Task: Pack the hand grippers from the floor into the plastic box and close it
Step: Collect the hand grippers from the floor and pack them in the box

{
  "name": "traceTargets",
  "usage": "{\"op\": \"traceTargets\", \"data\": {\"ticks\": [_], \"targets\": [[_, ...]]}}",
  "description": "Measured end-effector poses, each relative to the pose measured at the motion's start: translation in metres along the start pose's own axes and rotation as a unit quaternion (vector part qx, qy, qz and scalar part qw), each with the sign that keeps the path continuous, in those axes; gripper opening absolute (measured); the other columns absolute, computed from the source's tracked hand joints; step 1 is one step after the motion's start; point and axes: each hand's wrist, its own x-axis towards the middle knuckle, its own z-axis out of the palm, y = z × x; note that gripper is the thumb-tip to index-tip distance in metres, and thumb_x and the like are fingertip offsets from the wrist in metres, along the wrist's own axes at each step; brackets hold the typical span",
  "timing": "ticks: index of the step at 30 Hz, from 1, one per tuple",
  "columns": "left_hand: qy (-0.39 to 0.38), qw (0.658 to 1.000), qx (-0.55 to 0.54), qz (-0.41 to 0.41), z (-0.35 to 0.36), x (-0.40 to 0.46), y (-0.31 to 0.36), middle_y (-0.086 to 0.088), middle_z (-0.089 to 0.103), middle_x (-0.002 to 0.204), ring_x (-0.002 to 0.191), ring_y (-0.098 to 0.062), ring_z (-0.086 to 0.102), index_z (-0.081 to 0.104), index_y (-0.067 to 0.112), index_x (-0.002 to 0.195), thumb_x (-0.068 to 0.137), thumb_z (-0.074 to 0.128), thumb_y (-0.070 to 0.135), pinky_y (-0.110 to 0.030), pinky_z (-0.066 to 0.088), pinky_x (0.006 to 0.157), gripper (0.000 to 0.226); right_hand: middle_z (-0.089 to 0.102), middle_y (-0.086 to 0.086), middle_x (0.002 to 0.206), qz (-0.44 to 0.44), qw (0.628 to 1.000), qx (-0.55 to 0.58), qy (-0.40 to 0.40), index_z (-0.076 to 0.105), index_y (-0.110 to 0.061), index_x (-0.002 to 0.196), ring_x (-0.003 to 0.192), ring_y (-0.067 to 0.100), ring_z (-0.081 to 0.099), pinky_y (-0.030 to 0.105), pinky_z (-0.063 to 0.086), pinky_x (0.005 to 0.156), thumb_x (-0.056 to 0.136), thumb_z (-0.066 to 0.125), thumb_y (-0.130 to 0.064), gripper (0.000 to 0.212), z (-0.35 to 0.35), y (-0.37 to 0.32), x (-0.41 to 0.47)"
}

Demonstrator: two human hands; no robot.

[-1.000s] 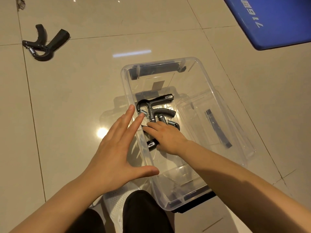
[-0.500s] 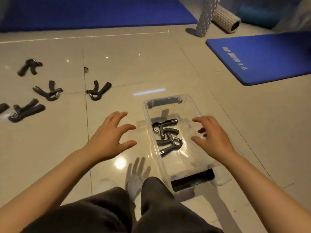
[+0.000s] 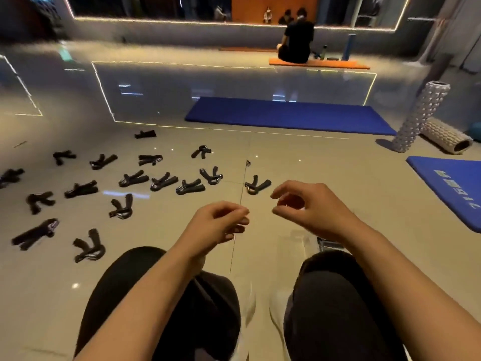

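Scattered across the left half of the tiled floor [image 3: 325,162]: many black hand grippers [image 3: 134,178], lying flat and mostly apart from one another, some blurred at the far left edge. Nearest of the lot to the knees, one at lower left [image 3: 89,247]; another just beyond it [image 3: 35,234]. Farthest back, a lone one [image 3: 145,134] near the blue mat [image 3: 286,114].

Toward the middle, raised above the dark-trousered knees [image 3: 197,303]: left hand [image 3: 216,225], fingers [image 3: 238,217] loosely curled inward, holding nothing, fingertips near the thumb but with no object between them.

Just past a tile seam, a single hand gripper [image 3: 256,185] on the floor, apart from the rest and just beyond the right hand's fingertips in the view.

Right hand [image 3: 312,207], likewise raised, fingers [image 3: 282,190] loosely bent in a hook, thumb below them, a gap between, nothing held.

Below the right wrist, only a sliver of the clear plastic box [image 3: 299,237] visible, with a dark latch [image 3: 329,246] at its end; the rest hidden behind arm and knee, so contents and lid impossible to tell.

Farther right: an upright knobbly foam roller [image 3: 419,115], a second roller [image 3: 446,135] lying beside it, touching or nearly so, and another blue mat [image 3: 453,188] at the right edge.

Far back, a person in black [image 3: 298,43] seated on an orange mat [image 3: 333,64].
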Motion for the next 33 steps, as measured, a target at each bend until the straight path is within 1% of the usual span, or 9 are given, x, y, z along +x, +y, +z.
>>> {"op": "traceTargets", "data": {"ticks": [4, 9, 11, 14, 18, 20, 24, 28, 33], "targets": [[0.039, 0.994, -0.091, 0.050, -0.046, -0.019, 0.010, -0.003, 0.070, 0.090, 0.086, -0.015, 0.067, 0.066, 0.015, 0.103, 0.092, 0.054, 0.029, -0.025, 0.050, 0.074, 0.021, 0.067, -0.007, 0.101, -0.023, 0.998, -0.037, -0.050, 0.061, -0.027, 0.111, 0.090, 0.006, 0.062, 0.029, 0.054, 0.086, 0.086, 0.065, -0.032, 0.026, 0.020, -0.025, 0.006], [0.101, 0.989, 0.107, 0.010, -0.082, -0.012, -0.047, 0.005, 0.069, 0.092, 0.088, -0.011, 0.064, 0.066, 0.024, 0.099, 0.089, 0.061, 0.030, -0.016, 0.045, 0.068, 0.013, 0.060, -0.011, 0.106, -0.043, 0.983, -0.100, -0.146, 0.058, -0.030, 0.115, 0.089, 0.003, 0.059, 0.026, 0.052, 0.083, 0.086, 0.063, -0.039, 0.031, 0.055, -0.039, 0.047], [0.134, 0.961, 0.243, 0.001, -0.103, 0.001, -0.069, 0.011, 0.065, 0.096, 0.088, -0.005, 0.061, 0.064, 0.026, 0.105, 0.089, 0.059, 0.037, -0.017, 0.048, 0.072, 0.020, 0.061, -0.011, 0.106, -0.036, 0.975, -0.115, -0.186, 0.057, -0.031, 0.115, 0.090, 0.002, 0.059, 0.024, 0.051, 0.082, 0.086, 0.062, -0.041, 0.031, 0.069, -0.033, 0.071], [0.108, 0.910, 0.399, -0.027, -0.130, 0.029, -0.088, 0.012, 0.062, 0.102, 0.090, -0.004, 0.058, 0.059, 0.029, 0.114, 0.089, 0.054, 0.047, -0.029, 0.052, 0.080, 0.031, 0.062, -0.010, 0.102, -0.015, 0.964, -0.141, -0.225, 0.058, -0.029, 0.113, 0.090, 0.005, 0.058, 0.026, 0.050, 0.082, 0.086, 0.062, -0.042, 0.030, 0.094, -0.024, 0.114], [0.106, 0.912, 0.394, -0.049, -0.150, 0.060, -0.088, 0.008, 0.051, 0.124, 0.099, -0.012, 0.057, 0.053, 0.030, 0.124, 0.089, 0.052, 0.050, -0.033, 0.048, 0.084, 0.040, 0.063, -0.010, 0.097, -0.027, 0.965, -0.100, -0.240, 0.059, -0.030, 0.109, 0.090, 0.008, 0.059, 0.029, 0.050, 0.081, 0.086, 0.063, -0.042, 0.027, 0.145, -0.036, 0.169], [0.115, 0.891, 0.436, -0.048, -0.166, 0.071, -0.087, 0.008, 0.044, 0.132, 0.102, -0.014, 0.056, 0.049, 0.030, 0.127, 0.090, 0.050, 0.051, -0.030, 0.044, 0.080, 0.043, 0.064, -0.010, 0.097, -0.046, 0.969, -0.107, -0.217, 0.059, -0.030, 0.108, 0.090, 0.010, 0.060, 0.033, 0.051, 0.081, 0.086, 0.062, -0.042, 0.026, 0.177, -0.046, 0.190], [0.154, 0.867, 0.468, -0.077, -0.207, 0.080, -0.080, 0.006, 0.050, 0.128, 0.103, -0.016, 0.055, 0.048, 0.030, 0.129, 0.091, 0.048, 0.051, -0.035, 0.046, 0.086, 0.043, 0.062, -0.006, 0.107, -0.057, 0.965, -0.136, -0.217, 0.059, -0.026, 0.112, 0.093, 0.011, 0.057, 0.033, 0.051, 0.081, 0.087, 0.061, -0.041, 0.029, 0.213, -0.053, 0.231], [0.187, 0.848, 0.486, -0.099, -0.244, 0.089, -0.070, 0.006, 0.054, 0.125, 0.106, -0.015, 0.054, 0.048, 0.029, 0.129, 0.092, 0.048, 0.049, -0.037, 0.048, 0.087, 0.042, 0.060, -0.004, 0.107, -0.087, 0.953, -0.130, -0.259, 0.059, -0.025, 0.113, 0.096, 0.012, 0.056, 0.028, 0.048, 0.081, 0.086, 0.062, -0.041, 0.031, 0.203, -0.082, 0.290], [0.148, 0.834, 0.524, -0.087, -0.256, 0.131, -0.059, 0.006, 0.055, 0.121, 0.109, -0.016, 0.052, 0.045, 0.032, 0.130, 0.092, 0.045, 0.053, -0.035, 0.045, 0.085, 0.044, 0.058, -0.008, 0.109, -0.192, 0.926, -0.146, -0.290, 0.054, -0.028, 0.119, 0.099, 0.010, 0.056, 0.031, 0.049, 0.088, 0.086, 0.061, -0.042, 0.037, 0.172, -0.127, 0.353]]}}
